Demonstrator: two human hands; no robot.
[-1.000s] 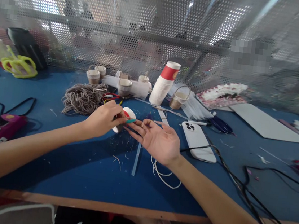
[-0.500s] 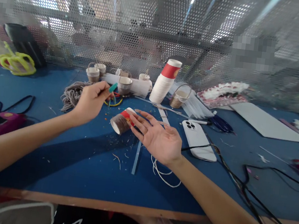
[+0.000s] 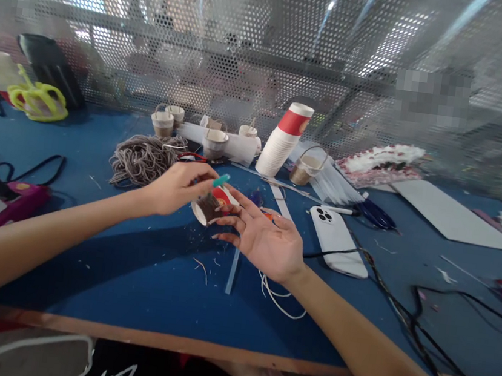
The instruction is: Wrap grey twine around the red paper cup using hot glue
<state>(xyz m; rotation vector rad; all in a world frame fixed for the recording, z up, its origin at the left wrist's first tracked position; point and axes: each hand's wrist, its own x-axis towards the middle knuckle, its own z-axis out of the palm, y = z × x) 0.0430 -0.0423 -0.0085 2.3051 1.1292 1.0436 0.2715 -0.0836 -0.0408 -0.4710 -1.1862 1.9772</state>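
Observation:
My left hand is closed around a slim tool with a teal tip, held just above a red and white paper cup that lies on its side with a dark brown inside. My right hand is open, palm up, fingers stretched toward that cup and close to the teal tip. Both hands hover over the blue table. Small white scraps lie under them.
A tangle of grey cord, a tall stack of paper cups, several small cup baskets, a white phone with black cables, white cord, a pink tool and yellow scissors lie around. A perforated metal screen stands behind.
My left hand swung away to the back left with the teal-tipped tool, then came back to the cup. The right hand stayed open and curled slightly.

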